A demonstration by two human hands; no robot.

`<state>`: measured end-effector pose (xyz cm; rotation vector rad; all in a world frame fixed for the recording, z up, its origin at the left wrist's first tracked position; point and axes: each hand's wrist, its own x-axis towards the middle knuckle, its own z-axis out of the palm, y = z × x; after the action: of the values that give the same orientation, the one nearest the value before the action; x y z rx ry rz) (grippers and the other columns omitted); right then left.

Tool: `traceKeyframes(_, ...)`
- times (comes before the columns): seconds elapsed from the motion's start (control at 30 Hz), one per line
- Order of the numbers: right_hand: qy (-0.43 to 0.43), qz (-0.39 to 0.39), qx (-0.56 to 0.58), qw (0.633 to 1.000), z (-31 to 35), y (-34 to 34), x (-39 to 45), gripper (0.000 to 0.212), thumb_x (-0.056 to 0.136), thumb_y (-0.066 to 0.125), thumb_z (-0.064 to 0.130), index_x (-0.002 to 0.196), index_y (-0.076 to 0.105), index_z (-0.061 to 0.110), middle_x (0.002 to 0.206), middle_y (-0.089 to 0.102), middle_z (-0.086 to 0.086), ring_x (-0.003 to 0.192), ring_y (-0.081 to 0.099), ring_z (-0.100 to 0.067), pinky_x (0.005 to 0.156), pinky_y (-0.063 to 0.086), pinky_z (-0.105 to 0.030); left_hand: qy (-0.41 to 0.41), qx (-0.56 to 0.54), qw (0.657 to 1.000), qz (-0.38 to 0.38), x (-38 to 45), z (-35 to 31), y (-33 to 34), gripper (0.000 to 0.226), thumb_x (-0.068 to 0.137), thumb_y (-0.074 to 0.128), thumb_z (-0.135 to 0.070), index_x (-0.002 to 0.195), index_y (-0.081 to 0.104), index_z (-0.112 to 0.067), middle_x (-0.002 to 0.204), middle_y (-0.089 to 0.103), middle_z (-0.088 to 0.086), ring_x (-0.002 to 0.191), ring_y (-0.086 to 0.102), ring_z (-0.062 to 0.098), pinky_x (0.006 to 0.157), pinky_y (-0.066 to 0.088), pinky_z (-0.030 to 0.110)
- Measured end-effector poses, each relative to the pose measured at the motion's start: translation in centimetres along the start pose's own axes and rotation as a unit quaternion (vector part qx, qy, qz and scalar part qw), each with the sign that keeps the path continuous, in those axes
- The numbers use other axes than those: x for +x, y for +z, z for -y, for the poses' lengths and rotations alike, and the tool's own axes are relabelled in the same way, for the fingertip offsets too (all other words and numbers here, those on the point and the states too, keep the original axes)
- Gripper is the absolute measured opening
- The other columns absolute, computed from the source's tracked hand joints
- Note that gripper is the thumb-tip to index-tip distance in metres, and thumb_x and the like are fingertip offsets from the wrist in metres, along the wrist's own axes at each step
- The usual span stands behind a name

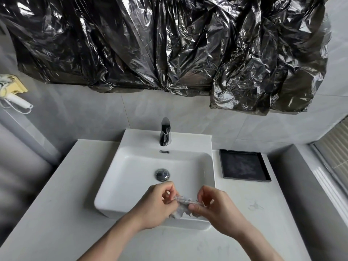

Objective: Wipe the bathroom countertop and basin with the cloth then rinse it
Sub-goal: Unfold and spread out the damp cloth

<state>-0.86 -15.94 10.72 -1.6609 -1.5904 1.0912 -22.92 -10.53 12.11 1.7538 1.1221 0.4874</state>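
A: Where is the cloth (183, 204)?
B: Bunched up, grey, held between both hands over the near rim of the basin (131, 166).
A: How do the hands hold it?
B: The left hand (156, 204) pinches one end with curled fingers; the right hand (214, 206) pinches the other end the same way.
A: And around them?
B: A chrome drain plug (162, 174) sits in the basin floor, just beyond the hands. The tap (165, 131) stands at the back rim. The basin rests on a white table (56, 213). A black tray (243, 165) lies to the right, near the wall. Crumpled black plastic (169, 44) hangs above.
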Motion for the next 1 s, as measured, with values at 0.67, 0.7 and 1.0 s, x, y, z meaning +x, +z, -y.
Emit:
traceKeyframes(0.67,-0.082,-0.072,0.236,0.966,0.5,-0.5,-1.7,0.036,0.079,0.043,-0.035,0.084,0.051,0.0,0.102,0.072,-0.017,0.105,0.072,-0.032,0.086,0.057,-0.033,-0.013,-0.056,0.998,0.022,-1.4,0.6,1.3,0.01,0.097,0.063,-0.029,0.095,0.07,-0.023,0.1,0.072,-0.007,0.093,0.065,0.004,0.078,0.048,0.022)
traceKeyframes(0.7,-0.079,-0.081,0.229,0.967,0.5,-0.4,-1.9,0.039,0.078,0.045,-0.035,0.083,0.053,0.003,0.102,0.072,-0.014,0.105,0.072,-0.03,0.086,0.057,-0.031,0.005,-0.049,0.998,0.029,-1.5,0.5,1.4,0.011,0.1,0.058,-0.027,0.095,0.066,-0.021,0.097,0.071,-0.004,0.091,0.064,0.004,0.078,0.048,0.022)
traceKeyframes(1.0,-0.004,-0.085,-0.076,0.993,-1.7,-0.5,-4.2,0.075,0.069,0.059,-0.003,0.121,0.052,0.05,0.122,0.064,0.027,0.117,0.059,0.0,0.095,0.049,-0.02,0.071,-0.007,0.996,-0.058,-2.4,-1.3,0.6,0.012,0.104,0.048,-0.025,0.093,0.052,-0.022,0.069,0.053,-0.006,0.062,0.045,0.011,0.064,0.044,0.036)
